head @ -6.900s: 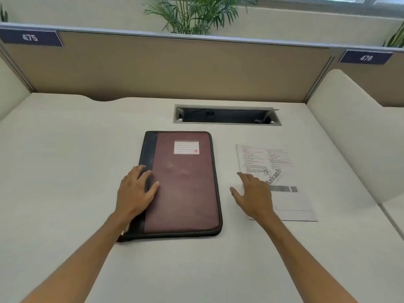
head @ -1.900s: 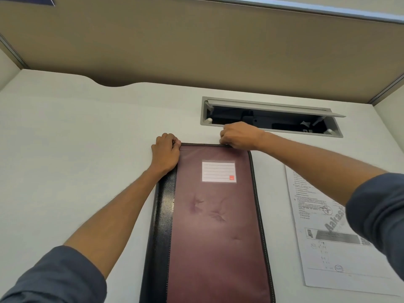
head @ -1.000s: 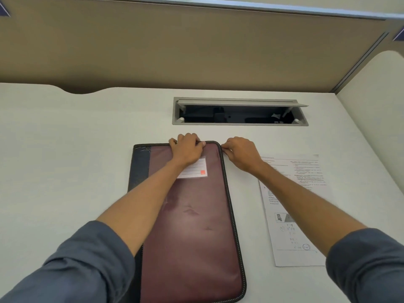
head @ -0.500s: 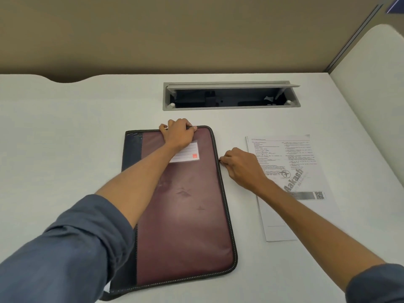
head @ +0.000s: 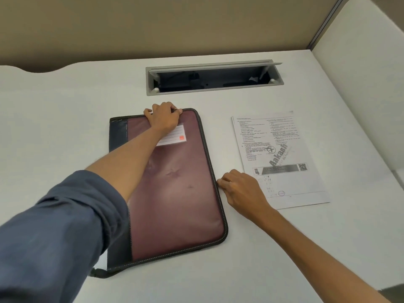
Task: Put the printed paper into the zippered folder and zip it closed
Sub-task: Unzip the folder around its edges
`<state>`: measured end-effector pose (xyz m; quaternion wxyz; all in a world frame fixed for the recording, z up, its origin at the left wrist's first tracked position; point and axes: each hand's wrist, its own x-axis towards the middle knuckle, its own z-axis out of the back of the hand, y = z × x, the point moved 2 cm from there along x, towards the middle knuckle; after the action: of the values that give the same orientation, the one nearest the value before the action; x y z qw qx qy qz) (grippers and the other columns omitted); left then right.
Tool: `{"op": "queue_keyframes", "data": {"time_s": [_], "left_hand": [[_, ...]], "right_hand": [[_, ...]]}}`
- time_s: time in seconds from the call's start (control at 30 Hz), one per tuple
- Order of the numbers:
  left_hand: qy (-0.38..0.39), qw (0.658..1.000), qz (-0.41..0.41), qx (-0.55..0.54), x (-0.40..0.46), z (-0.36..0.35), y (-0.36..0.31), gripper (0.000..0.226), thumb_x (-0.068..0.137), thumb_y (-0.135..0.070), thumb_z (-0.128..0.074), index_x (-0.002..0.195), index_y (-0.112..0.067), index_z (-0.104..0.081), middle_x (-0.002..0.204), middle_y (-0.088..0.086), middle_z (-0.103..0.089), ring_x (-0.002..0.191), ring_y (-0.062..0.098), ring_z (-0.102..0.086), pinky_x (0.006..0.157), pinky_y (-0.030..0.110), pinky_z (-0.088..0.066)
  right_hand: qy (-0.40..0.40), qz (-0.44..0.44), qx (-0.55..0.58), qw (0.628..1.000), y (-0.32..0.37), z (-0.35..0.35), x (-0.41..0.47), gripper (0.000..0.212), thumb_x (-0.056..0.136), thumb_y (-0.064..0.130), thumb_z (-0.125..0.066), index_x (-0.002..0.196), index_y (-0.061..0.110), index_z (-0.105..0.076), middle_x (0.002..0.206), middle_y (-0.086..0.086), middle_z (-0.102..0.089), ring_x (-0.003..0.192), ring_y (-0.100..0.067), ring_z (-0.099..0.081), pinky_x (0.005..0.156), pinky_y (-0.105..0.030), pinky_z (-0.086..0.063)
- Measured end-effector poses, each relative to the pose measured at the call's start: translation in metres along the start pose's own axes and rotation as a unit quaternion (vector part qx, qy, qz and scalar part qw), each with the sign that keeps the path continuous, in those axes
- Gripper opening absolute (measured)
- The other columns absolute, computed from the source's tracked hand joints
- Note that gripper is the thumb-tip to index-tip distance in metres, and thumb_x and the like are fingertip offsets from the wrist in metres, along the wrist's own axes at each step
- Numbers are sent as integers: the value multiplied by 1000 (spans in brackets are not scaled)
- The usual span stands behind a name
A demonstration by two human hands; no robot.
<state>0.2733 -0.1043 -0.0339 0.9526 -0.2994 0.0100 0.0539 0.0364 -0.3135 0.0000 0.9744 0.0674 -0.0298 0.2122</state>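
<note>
One head view only, looking down on white desk (head: 54, 127). Flat maroon zippered folder with black spine strip and black stitched edging (head: 179, 193) lying closed-face-up near desk centre, long side running away from the viewer, slightly turned. White lined label with small orange square (head: 175, 136) on cover's far part, partly hidden under wrist. Left hand (head: 162, 118) reaching across cover from a rolled-up blue-grey sleeve (head: 59, 232), fingers curled over folder's far edge, gripping it near the far right corner. Right hand (head: 238, 191) at folder's right long edge, roughly midway along, fingertips (head: 220, 182) pinched together against the black zip track; zip pull itself too small to make out, presumably between the fingertips. Hands well apart, each clamped on a different edge of the same folder. Small black tab (head: 96, 272) protruding at near left corner, beside a sliver of white showing under the spine. White printed paper sheet with two columns of small text, diagonal grey watermark, dark banner and QR code (head: 279, 158) flat on desk to the right of folder, not touching it, outside it; right hand's back overlapping sheet's near left corner in view. Grey rectangular cable hatch with raised lid (head: 214, 80) set into desk beyond both. Tan partition panel (head: 175, 27) behind; pale curved side divider (head: 367, 84) at right.
</note>
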Motion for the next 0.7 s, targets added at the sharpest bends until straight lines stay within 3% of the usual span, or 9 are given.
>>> {"op": "queue_keyframes", "data": {"time_s": [0.37, 0.47, 0.57, 0.7], "left_hand": [[11, 999, 37, -30, -3, 15, -11, 17, 87, -39, -61, 81, -25, -67, 106, 0, -67, 121, 25, -43, 102, 46, -18], [2, 999, 37, 21, -13, 20, -19, 18, 90, -37, -59, 98, -23, -67, 117, 4, -64, 124, 26, -44, 106, 49, -16], [14, 988, -83, 127, -44, 18, -29, 36, 94, -29, -49, 128, -23, -57, 141, 11, -44, 136, 26, -34, 112, 53, -10], [114, 940, -290, 141, -126, 9, -44, 50, 91, -14, -47, 139, -26, -47, 147, 6, -38, 141, 19, -26, 113, 53, -6]], "right_hand": [[8, -38, -6, 999, 27, 0, -68, 23, 62, 0, -79, 74, 18, -69, 67, 6, -61, 63, -17, -56, 48, -27, -42], [5, -61, 0, 998, 33, 1, -78, 25, 61, 0, -80, 73, 18, -69, 66, 5, -59, 62, -18, -56, 47, -26, -41], [-10, -83, 13, 996, 36, 2, -79, 22, 65, 0, -79, 71, 17, -67, 64, 5, -58, 62, -19, -55, 47, -27, -41], [-17, -109, 54, 992, 37, 0, -79, 16, 75, 4, -75, 71, 16, -65, 63, 4, -56, 63, -20, -53, 47, -28, -40]]}}
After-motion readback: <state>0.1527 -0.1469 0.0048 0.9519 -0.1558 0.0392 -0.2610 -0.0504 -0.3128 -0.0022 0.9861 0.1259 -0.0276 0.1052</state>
